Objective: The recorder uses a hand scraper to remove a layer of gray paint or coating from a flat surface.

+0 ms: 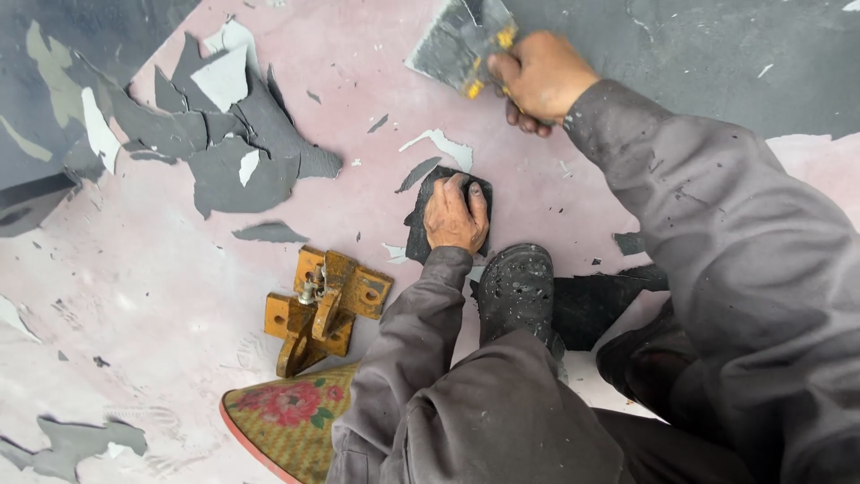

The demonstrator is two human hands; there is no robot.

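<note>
A: From the head camera, what does the right hand point(540, 79) grip?

B: It's clenched on a wide scraper point(457, 40) with a yellow handle, at twelve o'clock, blade against the grey coating point(699, 54).

A: And the left hand point(455, 215)?

B: Pressed flat, fingers spread, on a dark paint flake point(421, 229) at centre; probably not gripping it. A rusty yellow bracket point(324, 305) lies at eight o'clock, a black boot point(515, 291) just below.

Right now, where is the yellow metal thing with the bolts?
In the head view, the yellow metal bracket lies on the pink floor, lower middle-left, just left of the left hand's sleeve and above the flowered mat.
</note>
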